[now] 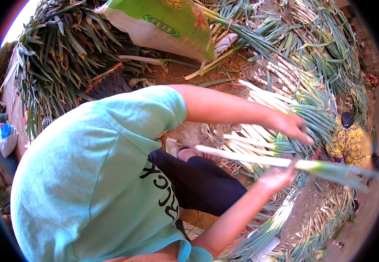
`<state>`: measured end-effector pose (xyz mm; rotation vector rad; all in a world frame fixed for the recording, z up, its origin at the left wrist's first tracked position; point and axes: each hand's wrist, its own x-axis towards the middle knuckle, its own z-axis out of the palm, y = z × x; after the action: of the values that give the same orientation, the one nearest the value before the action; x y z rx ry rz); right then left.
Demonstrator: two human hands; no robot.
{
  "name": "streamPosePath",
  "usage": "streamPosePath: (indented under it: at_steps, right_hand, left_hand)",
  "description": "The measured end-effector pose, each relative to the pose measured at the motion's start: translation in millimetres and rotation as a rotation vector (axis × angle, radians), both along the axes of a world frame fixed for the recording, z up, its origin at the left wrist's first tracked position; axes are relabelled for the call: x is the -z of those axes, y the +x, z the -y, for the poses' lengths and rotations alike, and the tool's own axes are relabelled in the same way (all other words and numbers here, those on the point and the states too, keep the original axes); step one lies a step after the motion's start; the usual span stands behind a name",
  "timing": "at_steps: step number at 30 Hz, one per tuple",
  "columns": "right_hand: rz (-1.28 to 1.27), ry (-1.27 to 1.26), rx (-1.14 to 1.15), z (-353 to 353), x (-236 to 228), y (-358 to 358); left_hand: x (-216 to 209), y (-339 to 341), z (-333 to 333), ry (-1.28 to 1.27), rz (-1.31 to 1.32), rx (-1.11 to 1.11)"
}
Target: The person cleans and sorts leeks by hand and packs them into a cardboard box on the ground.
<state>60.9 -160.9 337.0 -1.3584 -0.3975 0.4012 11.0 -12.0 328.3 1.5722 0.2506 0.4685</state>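
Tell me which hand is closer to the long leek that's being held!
Right. The right hand grips the leek by its stalk; the left hand is apart from it, over the other leeks.

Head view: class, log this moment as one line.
right hand: holds onion; left hand: over onion pile, contact unclear; sack: top edge

The long, thin leek (250,157) shades from white to green; the short-sleeved fabric shirt (85,174) shows black lettering on pale turquoise.

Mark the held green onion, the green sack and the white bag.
Held green onion (252,157), head view: white stalk.
Green sack (172,29), head view: printed side.
White bag (3,139), head view: bulging side.
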Motion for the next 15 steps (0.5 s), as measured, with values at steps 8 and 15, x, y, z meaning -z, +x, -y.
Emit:
streamPosePath:
  at_steps: [8, 15]
  right_hand:
    - [0.012, -0.333, -0.283, -3.2, 52.8, -65.7]
    - [-0.341, -0.22, -0.386, -9.1, 27.0, -52.7]
  left_hand:
    - [-27.3, 14.5, -35.5, -0.427, 0.244, -0.325]
    - [-44.4, -11.2, -98.2, -0.791, 0.402, -0.49]
